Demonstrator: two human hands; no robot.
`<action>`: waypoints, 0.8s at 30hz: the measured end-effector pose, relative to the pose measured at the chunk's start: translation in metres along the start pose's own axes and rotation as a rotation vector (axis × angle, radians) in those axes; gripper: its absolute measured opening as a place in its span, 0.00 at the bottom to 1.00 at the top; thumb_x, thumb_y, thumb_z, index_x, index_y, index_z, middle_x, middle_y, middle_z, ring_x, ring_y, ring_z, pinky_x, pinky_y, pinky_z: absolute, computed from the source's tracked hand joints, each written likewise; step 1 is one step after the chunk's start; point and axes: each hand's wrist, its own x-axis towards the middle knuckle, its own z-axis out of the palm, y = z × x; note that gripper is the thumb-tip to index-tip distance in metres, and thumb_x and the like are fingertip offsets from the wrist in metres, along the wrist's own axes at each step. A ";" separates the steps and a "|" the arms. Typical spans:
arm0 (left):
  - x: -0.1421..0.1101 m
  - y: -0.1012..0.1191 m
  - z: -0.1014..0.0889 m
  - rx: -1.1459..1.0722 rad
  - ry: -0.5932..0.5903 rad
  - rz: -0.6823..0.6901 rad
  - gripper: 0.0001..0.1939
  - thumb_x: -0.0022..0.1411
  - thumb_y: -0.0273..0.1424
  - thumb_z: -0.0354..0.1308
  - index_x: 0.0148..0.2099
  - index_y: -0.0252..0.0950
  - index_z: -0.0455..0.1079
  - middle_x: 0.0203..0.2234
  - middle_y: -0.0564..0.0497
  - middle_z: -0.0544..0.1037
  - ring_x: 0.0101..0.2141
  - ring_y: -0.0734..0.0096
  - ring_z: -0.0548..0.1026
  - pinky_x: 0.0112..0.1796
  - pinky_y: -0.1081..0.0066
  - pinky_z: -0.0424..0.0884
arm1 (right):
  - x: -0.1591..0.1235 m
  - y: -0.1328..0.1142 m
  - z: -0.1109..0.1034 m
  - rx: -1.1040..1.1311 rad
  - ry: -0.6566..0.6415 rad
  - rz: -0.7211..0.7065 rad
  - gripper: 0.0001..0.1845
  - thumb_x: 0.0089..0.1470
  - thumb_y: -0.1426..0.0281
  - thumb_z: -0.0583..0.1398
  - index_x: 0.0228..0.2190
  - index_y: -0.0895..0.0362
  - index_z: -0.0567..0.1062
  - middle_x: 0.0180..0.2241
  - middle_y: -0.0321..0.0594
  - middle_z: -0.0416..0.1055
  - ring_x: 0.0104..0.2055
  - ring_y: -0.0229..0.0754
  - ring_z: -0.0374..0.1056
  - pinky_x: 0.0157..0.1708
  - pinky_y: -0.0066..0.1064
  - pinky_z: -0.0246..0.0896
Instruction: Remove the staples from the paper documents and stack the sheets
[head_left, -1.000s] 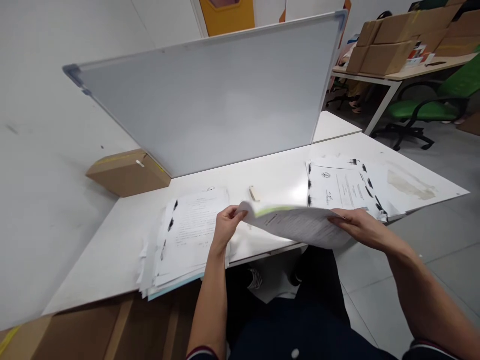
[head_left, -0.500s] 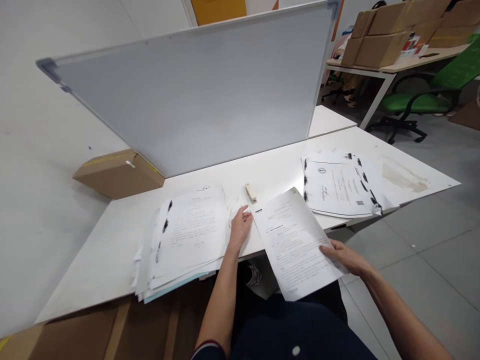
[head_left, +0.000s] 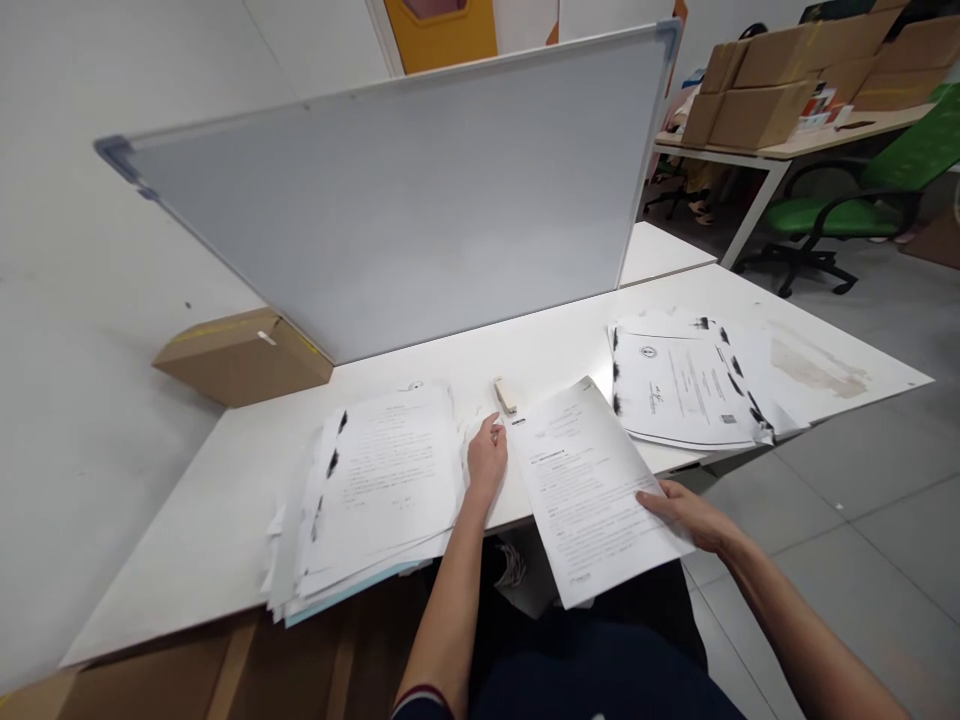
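Note:
My right hand (head_left: 686, 512) grips the right edge of a stack of printed sheets (head_left: 592, 490), thumb on top and the other fingers mostly hidden beneath. The sheets lie face up and tilted, their upper part over the table and the lower part past its front edge, above my lap. Close to their top left corner is my left hand (head_left: 487, 455), low over the table with its fingers loosely apart and nothing visible in them. Just beyond its fingertips sits a small cream stapler (head_left: 505, 396).
A thick paper pile (head_left: 382, 490) lies on the white table (head_left: 180, 500) to the left. Another pile with black-smudged edges (head_left: 682, 385) is at the right. Behind them stands a whiteboard (head_left: 420, 210), with a cardboard box (head_left: 244, 355) at its left end.
The sheets, earlier held bent between both hands, now lie flat and face up in my right hand. My left hand has let go of them and come near the stapler.

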 end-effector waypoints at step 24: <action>0.002 0.014 0.006 0.449 -0.099 0.062 0.29 0.63 0.24 0.40 0.65 0.46 0.45 0.39 0.46 0.66 0.33 0.68 0.70 0.32 0.69 0.64 | -0.014 -0.020 -0.005 -0.057 0.161 -0.050 0.19 0.49 0.60 0.61 0.40 0.59 0.74 0.33 0.44 0.78 0.34 0.48 0.74 0.33 0.33 0.69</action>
